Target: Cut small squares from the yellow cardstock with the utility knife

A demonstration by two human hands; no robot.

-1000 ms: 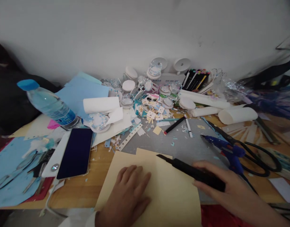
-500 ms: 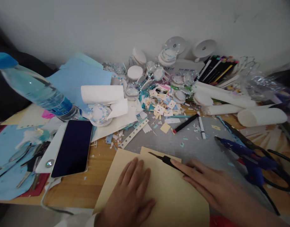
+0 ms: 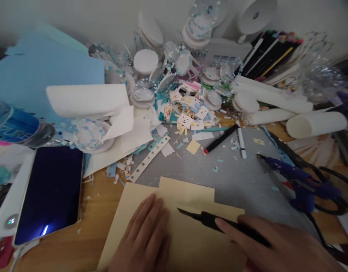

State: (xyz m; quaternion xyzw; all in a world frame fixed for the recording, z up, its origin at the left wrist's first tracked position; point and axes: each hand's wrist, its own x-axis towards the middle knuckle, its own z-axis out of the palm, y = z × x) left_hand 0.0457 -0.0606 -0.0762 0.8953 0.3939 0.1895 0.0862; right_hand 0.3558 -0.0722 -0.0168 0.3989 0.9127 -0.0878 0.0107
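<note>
A cream sheet of paper [image 3: 187, 194] lies on the grey cutting mat [image 3: 238, 177] at the near edge of the desk. My left hand [image 3: 144, 240] lies flat on the sheet with its fingers stretched out, holding it down. My right hand [image 3: 278, 247] is closed around a black craft knife [image 3: 210, 220]. The knife's blade tip rests on the sheet just right of my left fingertips.
A phone [image 3: 49, 192] lies at the left beside a water bottle [image 3: 17, 126]. A blue glue gun [image 3: 295, 177] and black scissors [image 3: 327, 177] lie at the right. Paper scraps [image 3: 187, 113], white rolls [image 3: 315, 124], marker pens [image 3: 272, 47] and blue paper [image 3: 43, 71] crowd the back.
The camera has moved closer and lower over the desk. My right hand drew the knife toward me along the sheet. My left hand stayed flat on the paper.
</note>
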